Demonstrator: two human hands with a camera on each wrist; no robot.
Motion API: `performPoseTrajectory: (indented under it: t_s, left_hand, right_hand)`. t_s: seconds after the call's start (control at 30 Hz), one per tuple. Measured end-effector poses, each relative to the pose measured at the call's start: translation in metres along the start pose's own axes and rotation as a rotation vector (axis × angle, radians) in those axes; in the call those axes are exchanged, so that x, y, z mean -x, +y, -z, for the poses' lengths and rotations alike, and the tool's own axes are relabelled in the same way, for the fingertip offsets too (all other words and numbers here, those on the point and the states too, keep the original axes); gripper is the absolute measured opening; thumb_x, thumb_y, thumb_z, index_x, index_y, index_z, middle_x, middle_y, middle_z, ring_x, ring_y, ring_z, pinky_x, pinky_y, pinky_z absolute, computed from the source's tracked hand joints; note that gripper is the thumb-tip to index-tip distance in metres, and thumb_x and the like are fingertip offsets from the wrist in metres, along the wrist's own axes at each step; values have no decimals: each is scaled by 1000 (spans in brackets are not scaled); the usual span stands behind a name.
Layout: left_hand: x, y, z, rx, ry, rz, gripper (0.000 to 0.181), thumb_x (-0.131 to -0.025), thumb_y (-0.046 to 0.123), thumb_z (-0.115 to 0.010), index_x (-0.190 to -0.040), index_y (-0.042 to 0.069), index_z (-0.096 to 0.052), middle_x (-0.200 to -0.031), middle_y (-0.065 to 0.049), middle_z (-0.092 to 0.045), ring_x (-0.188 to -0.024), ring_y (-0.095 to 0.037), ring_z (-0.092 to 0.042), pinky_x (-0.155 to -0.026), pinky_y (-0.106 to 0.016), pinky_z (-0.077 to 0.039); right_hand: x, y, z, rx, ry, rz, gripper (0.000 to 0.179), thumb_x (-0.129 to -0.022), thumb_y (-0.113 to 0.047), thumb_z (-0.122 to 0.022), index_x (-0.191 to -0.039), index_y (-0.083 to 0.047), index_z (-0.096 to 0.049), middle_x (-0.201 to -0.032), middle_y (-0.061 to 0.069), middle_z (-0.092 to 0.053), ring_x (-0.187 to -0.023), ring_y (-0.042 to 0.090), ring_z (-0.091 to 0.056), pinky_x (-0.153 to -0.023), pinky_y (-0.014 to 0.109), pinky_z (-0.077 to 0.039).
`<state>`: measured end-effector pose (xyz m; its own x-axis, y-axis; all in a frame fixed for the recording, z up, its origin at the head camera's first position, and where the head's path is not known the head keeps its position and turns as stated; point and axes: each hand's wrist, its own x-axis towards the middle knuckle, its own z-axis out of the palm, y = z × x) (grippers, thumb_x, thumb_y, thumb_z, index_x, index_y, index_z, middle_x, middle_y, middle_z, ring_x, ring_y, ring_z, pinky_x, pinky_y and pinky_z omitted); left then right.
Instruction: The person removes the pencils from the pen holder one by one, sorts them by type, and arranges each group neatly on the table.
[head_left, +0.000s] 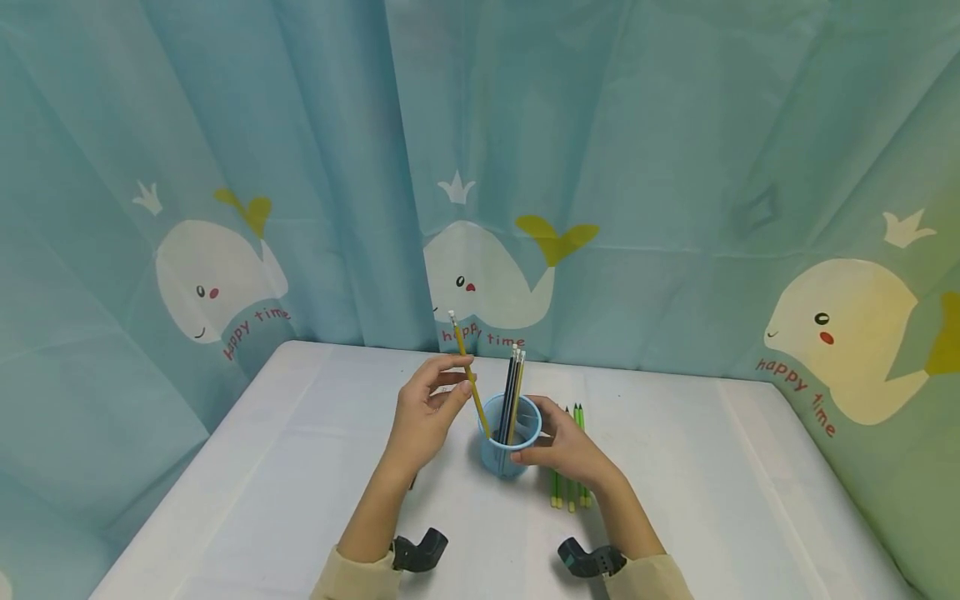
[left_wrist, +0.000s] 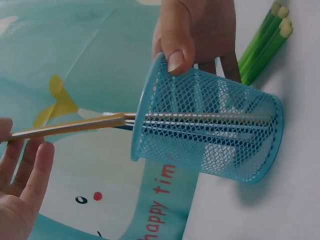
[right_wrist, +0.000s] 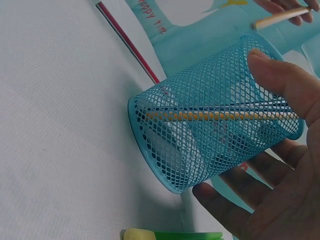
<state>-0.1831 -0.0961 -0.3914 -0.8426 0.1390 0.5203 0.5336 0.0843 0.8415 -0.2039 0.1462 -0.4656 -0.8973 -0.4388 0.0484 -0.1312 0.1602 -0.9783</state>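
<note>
My left hand pinches a yellow pencil between thumb and fingers, its white eraser end up. The pencil's lower end is at the mouth of a light blue mesh pencil cup; both wrist views show that end just outside the rim. Around the cup's right side curls my right hand, thumb near the rim in the right wrist view. Several pencils, dark ones and a yellow one, stand inside the cup, leaning slightly. Whether the cup's base touches the table I cannot tell.
Several green pencils lie on the white table, partly behind my right hand and forearm. A red-striped pencil lies to the cup's left, mostly hidden in the head view. Behind the table hangs a blue-green curtain with whale prints.
</note>
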Motion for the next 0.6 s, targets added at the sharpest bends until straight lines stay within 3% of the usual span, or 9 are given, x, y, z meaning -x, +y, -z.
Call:
performPoseTrajectory:
  t_s: [0.2, 0.3, 0.5, 0.6]
  left_hand:
    - [-1, 2, 4, 88, 52, 79, 27, -98, 8, -63, -124, 7, -61, -127, -9, -60, -108, -29, -68, -85, -32, -60]
    - [-2, 1, 6, 106, 61, 86, 27, -97, 4, -62, -124, 6, -59, -126, -11, -59, -104, -30, -69, -84, -34, -60]
    - [-3, -1, 9, 170, 80, 114, 41, -96, -3, -61, -132, 9, -48, -125, -18, -59, -99, -37, -69, -83, -36, -61]
    - [-3, -2, 9, 188, 100, 144, 47, -95, -3, -62, -136, 11, -43, -126, -18, -60, -98, -35, -70, -84, -34, -60]
  right_hand:
    - [-1, 2, 0, 12, -4, 22, 78, -76, -11, -85, -143, -9, -44, -141, 13, -53, -130, 36, -52, -109, 58, -42]
    - [-1, 3, 0, 16, -9, 31, 78, -77, -12, -84, -143, -8, -43, -141, 15, -52, -130, 37, -52, -108, 59, -42]
    - [-1, 2, 0, 9, -6, 16, 80, -76, -11, -85, -144, -10, -43, -142, 12, -52, -131, 36, -51, -109, 58, -41]
    - [0, 1, 0, 9, -3, 8, 80, -75, -11, -86, -143, -12, -44, -142, 11, -52, -132, 36, -51, -110, 58, -40]
